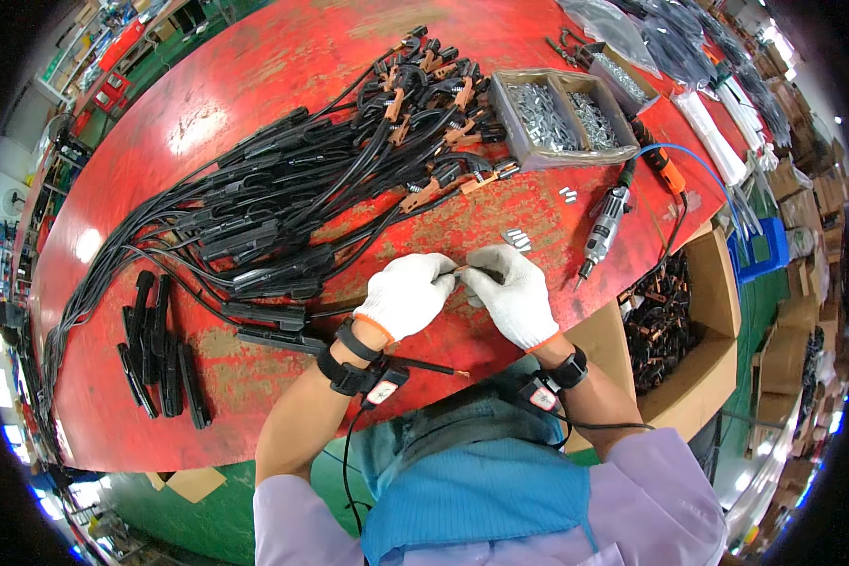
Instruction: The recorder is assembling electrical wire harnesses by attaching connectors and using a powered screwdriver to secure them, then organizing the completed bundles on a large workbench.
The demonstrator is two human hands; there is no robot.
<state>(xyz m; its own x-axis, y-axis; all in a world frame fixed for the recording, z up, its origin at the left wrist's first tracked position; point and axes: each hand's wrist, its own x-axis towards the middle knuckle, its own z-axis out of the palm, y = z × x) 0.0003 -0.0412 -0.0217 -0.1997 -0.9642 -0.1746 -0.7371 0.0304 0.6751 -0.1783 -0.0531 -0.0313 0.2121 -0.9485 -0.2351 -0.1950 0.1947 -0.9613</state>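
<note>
Both my hands wear white knit gloves and meet over the front of the red table. My left hand (404, 296) is closed in a pinch on a black cable (459, 272), whose end shows between the gloves. My right hand (513, 294) pinches at that same end; whether a small part sits in its fingertips is hidden. Just beyond the hands lie a few small metal sleeves (516, 239). Under my left wrist another black cable (429, 364) sticks out, its bare copper tip toward the right. Black handles (272, 314) on cables lie left of my left hand.
A large bundle of black cables with copper-coloured clamps (401, 132) spreads across the table (283, 57). Several loose black handles (168, 354) lie at left. A two-part bin (538, 156) holds metal pieces. A power screwdriver (602, 231) lies at right, beside an open cardboard box (717, 354) of parts.
</note>
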